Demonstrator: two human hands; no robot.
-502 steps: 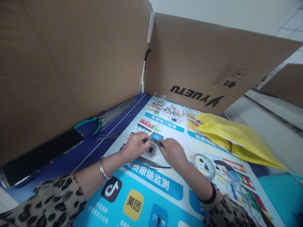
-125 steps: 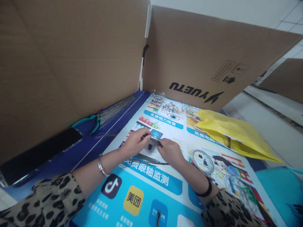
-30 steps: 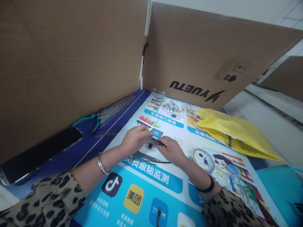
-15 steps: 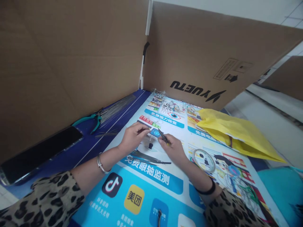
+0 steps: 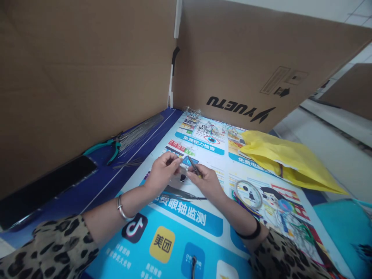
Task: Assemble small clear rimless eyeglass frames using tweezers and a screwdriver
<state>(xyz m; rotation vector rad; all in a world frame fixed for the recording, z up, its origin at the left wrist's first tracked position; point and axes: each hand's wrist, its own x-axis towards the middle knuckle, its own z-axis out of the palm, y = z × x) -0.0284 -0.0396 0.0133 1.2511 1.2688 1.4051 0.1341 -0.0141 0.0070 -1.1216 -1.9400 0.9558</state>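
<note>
My left hand (image 5: 162, 172) is pinched shut on a thin wire or pin too small to name, held just above the printed poster (image 5: 186, 228). My right hand (image 5: 205, 182) grips a small dark hand tool (image 5: 193, 166) with a yellow-tipped handle, its tip pointing up and left toward my left fingertips. A small black piece (image 5: 182, 178) on clear plastic lies on the poster between the two hands. A bangle is on my left wrist and a black band on my right.
Cardboard walls (image 5: 87, 69) enclose the left and back. Teal-handled pliers (image 5: 106, 148), a bundle of thin metal wires (image 5: 139, 132) and a dark phone (image 5: 43, 190) lie left. A yellow bag (image 5: 287, 159), a wire coil (image 5: 249, 193) and a teal container (image 5: 343, 228) sit right.
Over the last second the tool in my right hand swung from lying flat to pointing up-left, and both hands lifted slightly off the black piece. The view drifted a little.
</note>
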